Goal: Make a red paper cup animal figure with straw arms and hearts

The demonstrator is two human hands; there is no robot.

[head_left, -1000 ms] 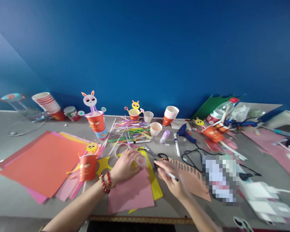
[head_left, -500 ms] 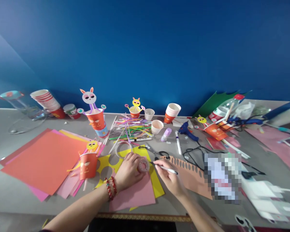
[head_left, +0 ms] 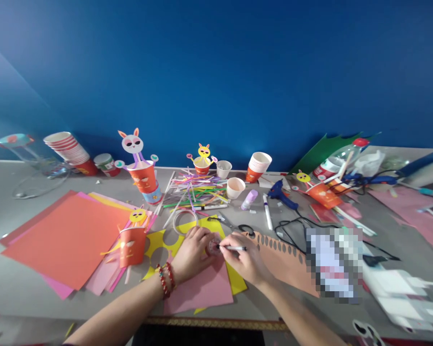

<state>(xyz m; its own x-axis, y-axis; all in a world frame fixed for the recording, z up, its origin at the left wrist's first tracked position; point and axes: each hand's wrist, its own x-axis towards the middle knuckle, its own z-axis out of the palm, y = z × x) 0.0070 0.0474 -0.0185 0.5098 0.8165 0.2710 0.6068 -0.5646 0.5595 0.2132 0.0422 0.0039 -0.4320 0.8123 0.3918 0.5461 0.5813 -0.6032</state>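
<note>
My left hand (head_left: 194, 252) is closed on the edge of a small roll of clear tape (head_left: 213, 246), pressing it flat on a sheet of pink paper (head_left: 205, 288). My right hand (head_left: 243, 257) grips a white marker (head_left: 236, 248), its dark tip inside the tape's ring. Beneath the pink sheet lies yellow paper (head_left: 234, 276) with round holes cut from it. Black-handled scissors (head_left: 246, 229) rest just beyond my right hand, and an orange-tan sheet with a row of oval holes (head_left: 281, 262) is to its right.
An orange cup with a yellow paper rabbit (head_left: 132, 247) stands left of my hands, beside stacked coloured paper (head_left: 65, 235). Behind are a pile of coloured sticks (head_left: 198, 192), a blue glue gun (head_left: 281, 193) with a black cord, and a stack of cups (head_left: 259, 168). White power adapters (head_left: 393, 288) sit at right.
My right hand has moved left with the marker, bringing its tip from beside the tape roll into the ring. My left hand stays on the tape roll.
</note>
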